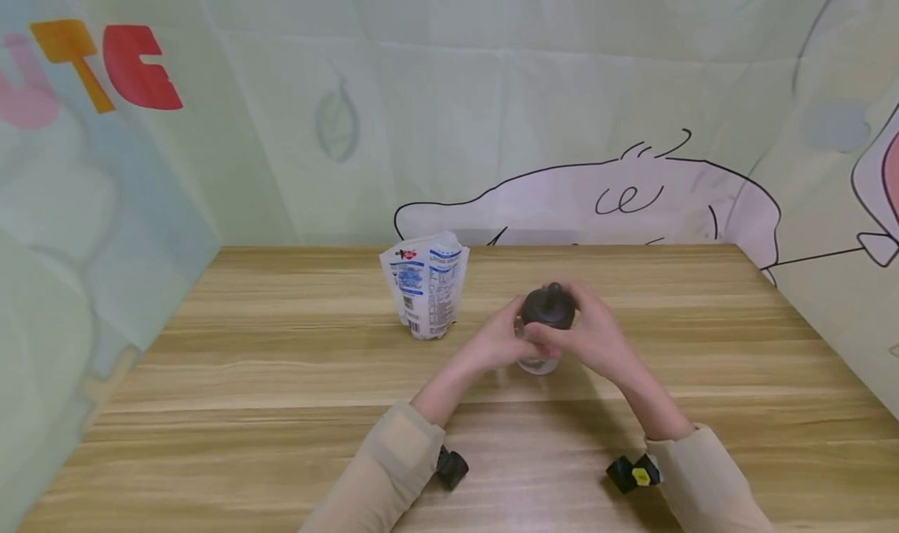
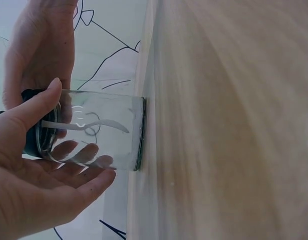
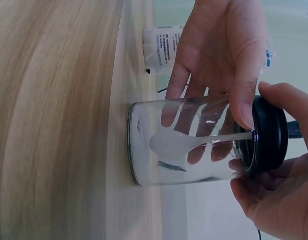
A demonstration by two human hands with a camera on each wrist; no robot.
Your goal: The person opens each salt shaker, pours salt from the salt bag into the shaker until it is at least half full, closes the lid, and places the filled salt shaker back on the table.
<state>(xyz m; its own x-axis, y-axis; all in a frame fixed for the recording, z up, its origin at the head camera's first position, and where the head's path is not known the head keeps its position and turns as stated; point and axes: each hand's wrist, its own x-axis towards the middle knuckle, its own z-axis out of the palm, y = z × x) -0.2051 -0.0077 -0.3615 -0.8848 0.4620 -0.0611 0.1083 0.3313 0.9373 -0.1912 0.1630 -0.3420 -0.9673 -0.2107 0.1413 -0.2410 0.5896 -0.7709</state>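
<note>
A clear glass jar [image 3: 146, 162] with a black lid [image 1: 546, 308] stands upright on the wooden table, between both hands. Inside it, a pale spoon [image 3: 166, 142] extends down from the lid. The left hand [image 1: 500, 338] holds the glass body, its fingers wrapped round one side and its thumb up near the lid. Around the lid's rim curl the thumb and fingers of the right hand [image 1: 595, 332]. A dark knob-like piece sticks up from the lid's top. The jar looks see-through, with no contents showing but the spoon.
A white pouch [image 1: 430, 287] with blue and red print stands upright on the table [image 1: 281, 346], left of the jar and farther back. Behind the table hangs a pale printed cloth [image 1: 435, 111]. Each sleeve bears a small black device near the wrist.
</note>
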